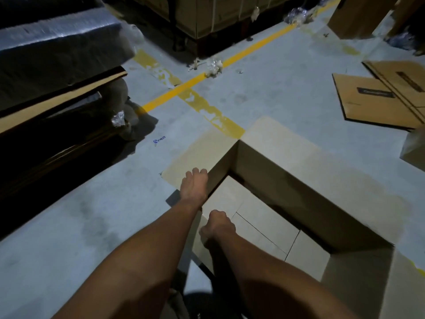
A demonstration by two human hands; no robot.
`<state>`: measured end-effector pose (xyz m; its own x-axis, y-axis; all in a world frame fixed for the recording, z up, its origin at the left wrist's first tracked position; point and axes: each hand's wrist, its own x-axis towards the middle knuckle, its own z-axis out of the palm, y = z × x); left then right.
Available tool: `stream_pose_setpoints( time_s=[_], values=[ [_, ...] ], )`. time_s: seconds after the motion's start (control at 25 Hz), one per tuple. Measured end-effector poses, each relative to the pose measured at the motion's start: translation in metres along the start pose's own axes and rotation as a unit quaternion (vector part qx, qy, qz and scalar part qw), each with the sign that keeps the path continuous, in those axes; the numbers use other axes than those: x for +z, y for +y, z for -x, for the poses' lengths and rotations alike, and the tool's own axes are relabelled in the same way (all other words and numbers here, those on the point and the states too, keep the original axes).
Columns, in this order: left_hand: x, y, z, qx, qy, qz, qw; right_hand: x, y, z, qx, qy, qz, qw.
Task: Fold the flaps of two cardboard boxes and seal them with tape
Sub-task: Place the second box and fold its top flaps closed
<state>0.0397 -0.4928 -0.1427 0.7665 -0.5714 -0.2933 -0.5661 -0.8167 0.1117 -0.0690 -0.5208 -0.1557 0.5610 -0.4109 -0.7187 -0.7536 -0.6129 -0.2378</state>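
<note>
Grey concrete floor [287, 93] fills the view, crossed by two yellow painted lines [253, 48] that meet around 11 o'clock.

Large open tan cardboard box [287, 180] sits on the floor from centre out to 4 o'clock, directly in front of me. Its bottom panels look closed. All the top flaps I can see are folded outward: I count two clearly, one at 10 o'clock and one long one along the 2 o'clock side. A near flap seems to be under my hands, but I can't confirm a fourth.

Dark wrapped pallet load [57, 54] at 9 to 10 o'clock. Second stack of strapped cartons [207, 17] at 12.

Flattened brown cardboard sheets [379, 97] at 2 o'clock, two overlapping as far as I can tell. One upright brown carton [358, 17] at 1 o'clock.

Left hand [193, 183] rests on the edge of the 10 o'clock flap, fingers curled over it, gripping. Right hand [218, 224] is curled round the near flap edge at 6 o'clock, also gripping.

Scraps of clear plastic wrap [213, 65] scattered near the lines, several clumps.

Progress, my read: early. No top flap is folded in and no tape is on this box. I see no tape roll or dispenser. Still to do: fold the flaps and tape this box, then the whole second box, likely one of the flat sheets.
</note>
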Motion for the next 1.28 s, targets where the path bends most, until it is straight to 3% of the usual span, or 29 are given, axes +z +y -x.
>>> stream_pose_setpoints(
  time_s=[0.2,0.4,0.72,1.08,1.28],
  values=[
    [0.017,-0.01,-0.004,0.016,0.029,-0.05,0.998,0.013,0.003,-0.006,-0.038,0.025,0.028,0.999],
    [0.013,-0.021,0.002,0.014,0.009,0.062,0.998,0.017,-0.005,0.005,-0.062,0.088,0.056,0.993],
    [-0.048,-0.096,0.046,-0.032,0.096,0.1,0.99,0.008,-0.075,0.053,-0.171,0.112,0.076,0.976],
    [-0.082,-0.253,0.174,-0.269,0.131,0.102,0.949,0.066,-0.193,0.13,-0.352,0.054,0.203,0.912],
    [-0.064,-0.328,0.279,-0.388,0.159,0.137,0.898,0.127,-0.255,0.183,-0.435,0.012,0.269,0.859]
  ],
)
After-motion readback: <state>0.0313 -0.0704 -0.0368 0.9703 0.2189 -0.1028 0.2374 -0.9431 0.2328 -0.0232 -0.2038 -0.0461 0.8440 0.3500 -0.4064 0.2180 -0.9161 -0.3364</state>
